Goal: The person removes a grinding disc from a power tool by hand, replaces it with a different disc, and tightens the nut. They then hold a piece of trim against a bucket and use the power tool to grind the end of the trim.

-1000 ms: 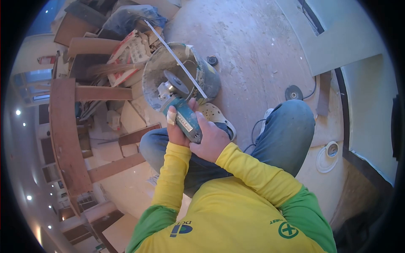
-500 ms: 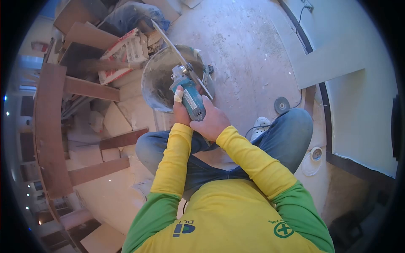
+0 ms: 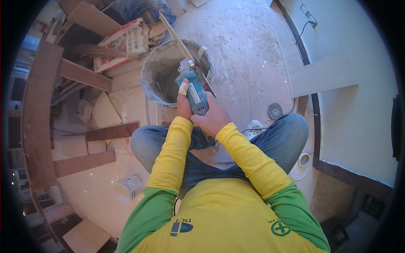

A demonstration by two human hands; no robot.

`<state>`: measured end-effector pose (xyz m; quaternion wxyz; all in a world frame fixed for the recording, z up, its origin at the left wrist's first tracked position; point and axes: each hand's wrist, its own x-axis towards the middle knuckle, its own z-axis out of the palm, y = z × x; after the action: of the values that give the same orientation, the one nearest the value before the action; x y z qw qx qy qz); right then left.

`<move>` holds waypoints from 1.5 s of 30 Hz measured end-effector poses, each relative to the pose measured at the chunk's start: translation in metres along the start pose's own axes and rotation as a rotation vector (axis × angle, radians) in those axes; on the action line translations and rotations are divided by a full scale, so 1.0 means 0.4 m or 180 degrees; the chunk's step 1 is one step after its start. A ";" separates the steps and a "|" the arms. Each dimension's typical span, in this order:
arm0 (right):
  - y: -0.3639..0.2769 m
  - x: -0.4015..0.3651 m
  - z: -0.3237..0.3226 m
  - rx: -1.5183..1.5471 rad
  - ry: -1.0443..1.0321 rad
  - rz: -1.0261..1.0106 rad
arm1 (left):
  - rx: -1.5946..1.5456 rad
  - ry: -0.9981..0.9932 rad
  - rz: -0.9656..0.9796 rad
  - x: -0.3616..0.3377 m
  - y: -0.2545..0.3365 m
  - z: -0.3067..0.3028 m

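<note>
A teal angle grinder (image 3: 195, 95) is held in both hands over the near rim of a mortar-stained bucket (image 3: 154, 80). My left hand (image 3: 183, 103) wraps the grinder's left side, with pale tape round one finger. Closed around the rear of its body on the other side is my right hand (image 3: 213, 118). At the grinder's head a long, thin, pale strip (image 3: 175, 36) slants across the bucket's mouth, seen nearly edge-on. Its darker lower part runs down close to my right hand.
Beside my right knee lies a grey disc (image 3: 275, 111) on the dusty floor. A white tub (image 3: 128, 188) stands at the left. Wooden boards (image 3: 38, 122), a broom (image 3: 112, 52) and a torn bag (image 3: 126, 38) crowd the left side. A wall outlet (image 3: 311, 20) holds a plugged-in cord.
My view has shifted slightly, bringing the white tub into clearer sight. The grinder and strip sit slightly higher and further right in view, still in both hands.
</note>
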<state>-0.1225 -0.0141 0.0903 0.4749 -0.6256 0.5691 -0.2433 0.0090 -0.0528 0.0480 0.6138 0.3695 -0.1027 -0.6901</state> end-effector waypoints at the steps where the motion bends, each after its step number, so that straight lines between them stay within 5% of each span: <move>1: -0.008 -0.002 -0.004 0.0004 -0.0044 0.0058 | 0.0020 0.0009 0.0016 -0.002 0.000 0.001; 45: 0.019 -0.050 -0.009 -0.0199 -0.0203 0.0175 | -0.0051 -0.0189 -0.0207 -0.015 -0.052 -0.070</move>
<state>-0.1339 0.0045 0.0902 0.4795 -0.6316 0.5780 -0.1922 0.0105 -0.0336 0.0180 0.5906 0.3471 -0.1033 -0.7212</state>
